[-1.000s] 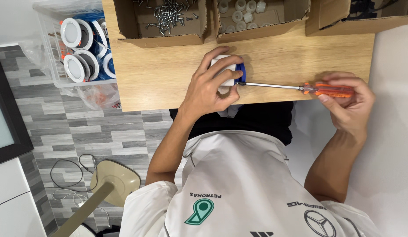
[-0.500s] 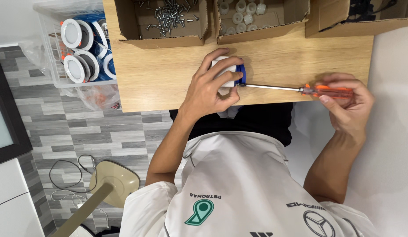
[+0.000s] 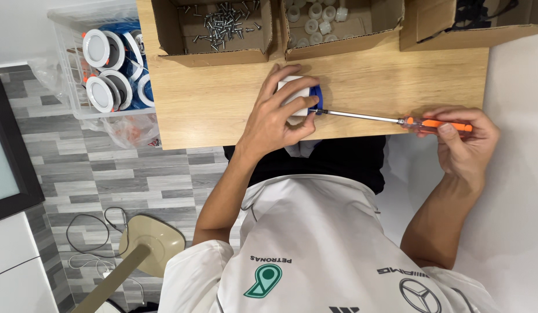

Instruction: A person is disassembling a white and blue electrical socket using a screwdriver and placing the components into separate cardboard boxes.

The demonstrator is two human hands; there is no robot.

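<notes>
Left hand [image 3: 274, 119] clamps a small white-and-blue plastic block [image 3: 301, 95] on the wooden table [image 3: 222, 104]. At three o'clock, right hand [image 3: 463, 145] grips an orange-handled screwdriver [image 3: 396, 120], its tip touching the block.

The screwdriver [image 3: 396, 120] has an orange handle and a silvery steel shaft; the small block [image 3: 296, 93] it meets is white with a blue end. The table [image 3: 222, 110] is pale wood grain, the boxes [image 3: 214, 32] brown cardboard holding grey screws [image 3: 222, 20]. The floor [image 3: 106, 174] shows grey striped planks, and the shirt [image 3: 315, 243] is white with a teal emblem.
</notes>
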